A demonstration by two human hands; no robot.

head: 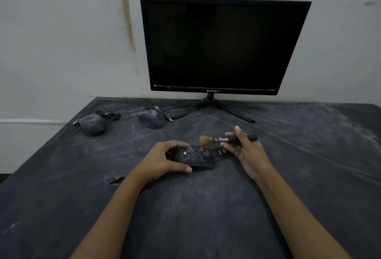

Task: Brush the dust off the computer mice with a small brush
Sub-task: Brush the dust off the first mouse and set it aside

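Note:
A black computer mouse (pixel 192 156) speckled with white dust lies on the dark table cloth (pixel 206 207) in the middle. My left hand (pixel 165 158) grips it from the left, thumb at its near side and fingers over its far side. My right hand (pixel 244 150) holds a small brush (pixel 226 139) by its black handle. The orange bristles, blurred, point left and touch the mouse's far right end. Two more dust-covered mice lie further back: one at the far left (pixel 92 124) and one left of centre (pixel 152 118), each with a coiled cable.
A black monitor (pixel 222 46) stands on a tripod foot (pixel 210 106) at the back against a stained white wall. White dust streaks the cloth all over. A small tear or fold (pixel 115 179) shows in the cloth near my left forearm. The table's left edge runs diagonally.

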